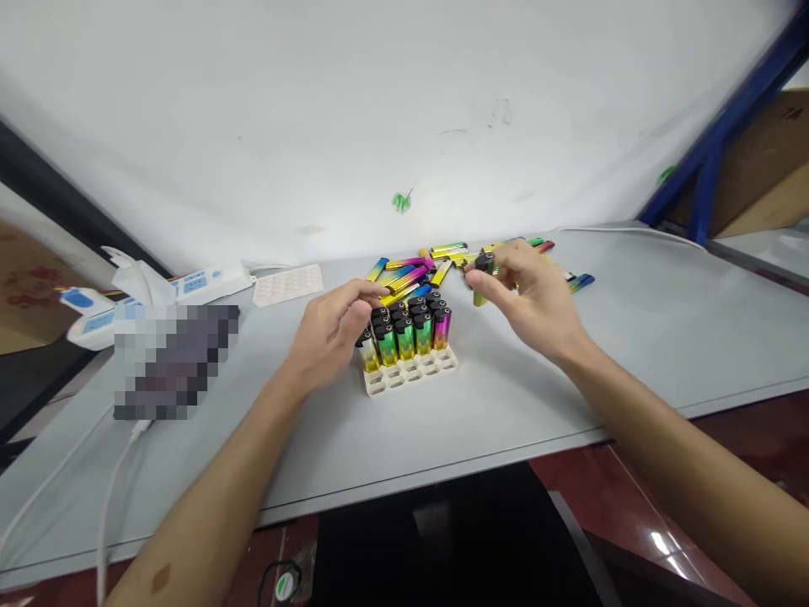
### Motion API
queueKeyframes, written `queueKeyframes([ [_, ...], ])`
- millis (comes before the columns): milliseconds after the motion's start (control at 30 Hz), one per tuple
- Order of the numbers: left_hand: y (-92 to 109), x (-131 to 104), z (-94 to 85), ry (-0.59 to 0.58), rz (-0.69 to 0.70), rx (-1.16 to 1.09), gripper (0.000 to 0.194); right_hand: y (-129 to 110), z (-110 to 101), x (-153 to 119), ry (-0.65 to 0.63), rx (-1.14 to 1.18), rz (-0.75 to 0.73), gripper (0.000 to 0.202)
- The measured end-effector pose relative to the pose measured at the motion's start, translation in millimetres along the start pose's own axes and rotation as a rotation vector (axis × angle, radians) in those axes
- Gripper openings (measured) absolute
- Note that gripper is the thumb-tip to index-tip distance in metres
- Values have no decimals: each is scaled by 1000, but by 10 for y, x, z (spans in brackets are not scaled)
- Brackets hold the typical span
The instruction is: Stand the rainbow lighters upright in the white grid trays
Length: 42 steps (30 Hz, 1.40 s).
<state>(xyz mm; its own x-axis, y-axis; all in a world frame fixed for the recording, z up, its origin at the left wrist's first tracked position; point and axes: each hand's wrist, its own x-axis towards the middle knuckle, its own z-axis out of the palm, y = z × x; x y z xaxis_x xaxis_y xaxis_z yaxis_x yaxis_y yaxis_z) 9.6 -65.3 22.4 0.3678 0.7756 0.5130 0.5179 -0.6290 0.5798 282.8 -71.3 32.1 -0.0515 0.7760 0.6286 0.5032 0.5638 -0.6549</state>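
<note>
Several shiny lighters (405, 337) with black tops stand upright in rows in a white holder (412, 378). The holder's front rows of slots have no lighters in them. My left hand (332, 330) is at the holder's left side, its fingers spread by the rear lighters; whether it touches them I cannot tell. Above the table, right of the holder, my right hand (531, 291) pinches a yellow-green lighter (484, 282) upright, black top up. Behind both hands lies a loose pile of colourful metallic lighters (408, 278), partly hidden by my right hand.
A second white holder (288, 285) lies flat at the back left. Beyond the left arm are a power strip (202, 285), a pixelated dark object (180, 362) and white cables (114, 480). A white wall (404, 126) rises behind the grey table (506, 405).
</note>
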Motion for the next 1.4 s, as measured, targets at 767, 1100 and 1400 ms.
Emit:
queueKeyframes([
  [767,-37,-7,2,56,-68,0,80,-715,727,-327,-451,-373,-208,22],
  [1100,-54,-13,-13,56,-50,39,77,-740,743,-372,-423,-520,-276,21],
  [1400,-68,-21,-16,35,-33,52,80,-519,459,-7,-121,-362,-244,33],
])
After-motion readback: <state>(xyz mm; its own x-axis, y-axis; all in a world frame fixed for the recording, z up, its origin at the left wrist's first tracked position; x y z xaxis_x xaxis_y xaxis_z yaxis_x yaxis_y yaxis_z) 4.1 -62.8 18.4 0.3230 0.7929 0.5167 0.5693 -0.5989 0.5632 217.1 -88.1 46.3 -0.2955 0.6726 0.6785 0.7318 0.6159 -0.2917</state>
